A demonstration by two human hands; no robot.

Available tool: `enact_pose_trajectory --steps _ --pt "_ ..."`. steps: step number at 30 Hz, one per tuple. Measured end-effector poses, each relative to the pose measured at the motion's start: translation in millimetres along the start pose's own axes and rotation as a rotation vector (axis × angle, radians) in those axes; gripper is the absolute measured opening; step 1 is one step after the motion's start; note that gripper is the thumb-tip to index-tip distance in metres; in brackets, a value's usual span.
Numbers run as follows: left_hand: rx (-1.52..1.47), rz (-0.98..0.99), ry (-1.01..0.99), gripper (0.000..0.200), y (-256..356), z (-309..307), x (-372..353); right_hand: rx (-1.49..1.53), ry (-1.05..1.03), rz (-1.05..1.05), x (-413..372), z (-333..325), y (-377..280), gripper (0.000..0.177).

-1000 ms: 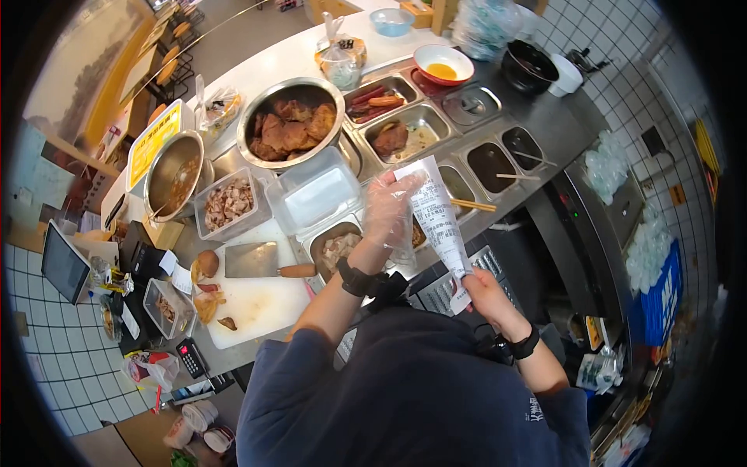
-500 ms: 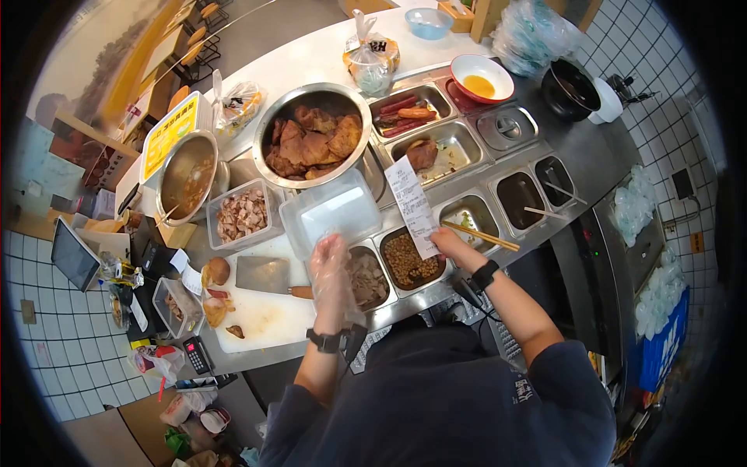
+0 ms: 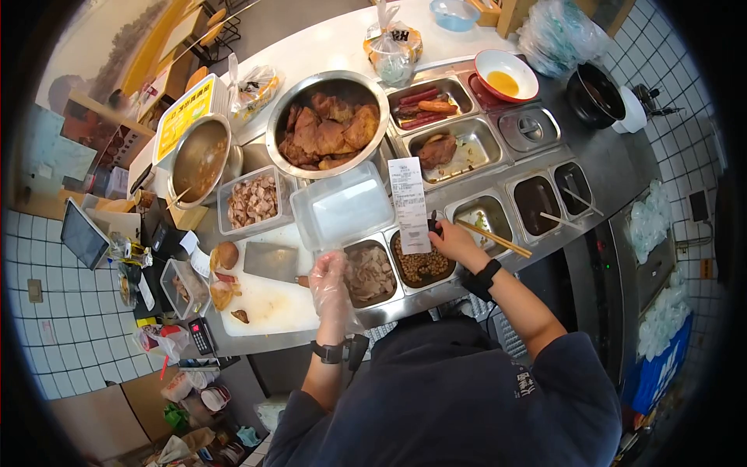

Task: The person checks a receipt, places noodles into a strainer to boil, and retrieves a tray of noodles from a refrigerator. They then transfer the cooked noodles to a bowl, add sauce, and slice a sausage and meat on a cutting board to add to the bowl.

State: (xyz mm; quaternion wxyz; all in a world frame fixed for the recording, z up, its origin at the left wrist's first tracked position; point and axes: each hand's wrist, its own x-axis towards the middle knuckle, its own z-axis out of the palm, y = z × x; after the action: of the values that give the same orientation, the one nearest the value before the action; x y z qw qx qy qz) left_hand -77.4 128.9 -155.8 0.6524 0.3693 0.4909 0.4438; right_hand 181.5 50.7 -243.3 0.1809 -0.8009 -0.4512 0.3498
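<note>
1. Receipt (image 3: 409,201) is standing upright just beyond the right hand (image 3: 454,243), which is apparently pinching its lower end.
2. Gloved left hand (image 3: 331,282) is hovering open and empty, just left of the meat tray (image 3: 373,274).

Long white receipt (image 3: 409,204) (printed), upright

The right hand (image 3: 455,243) grips the lower end of a receipt (image 3: 408,194), which lies just below the big bowl (image 3: 331,86) of braised meat and over a tray of beans (image 3: 420,266). Further below the bowl, the gloved left hand (image 3: 331,282) hovers loosely open between a cleaver (image 3: 268,261) on a white board (image 3: 264,307) and a tray of sliced meat (image 3: 372,274).
</note>
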Motion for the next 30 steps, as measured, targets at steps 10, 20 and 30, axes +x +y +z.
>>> enact_pose_trajectory --steps 10,20,30 --pt "-0.044 -0.122 -0.300 0.028 -32 114 -13 0.290 0.151 -0.273 -104 -46 0 0.022" --pt "-0.047 -0.109 -0.641 0.053 -134 333 -150 0.296 0.643 -0.135 -261 -134 99 0.031" --pt "-0.021 -0.231 -1.351 0.063 -243 493 -404 0.161 1.103 0.233 -441 -171 261 0.010"
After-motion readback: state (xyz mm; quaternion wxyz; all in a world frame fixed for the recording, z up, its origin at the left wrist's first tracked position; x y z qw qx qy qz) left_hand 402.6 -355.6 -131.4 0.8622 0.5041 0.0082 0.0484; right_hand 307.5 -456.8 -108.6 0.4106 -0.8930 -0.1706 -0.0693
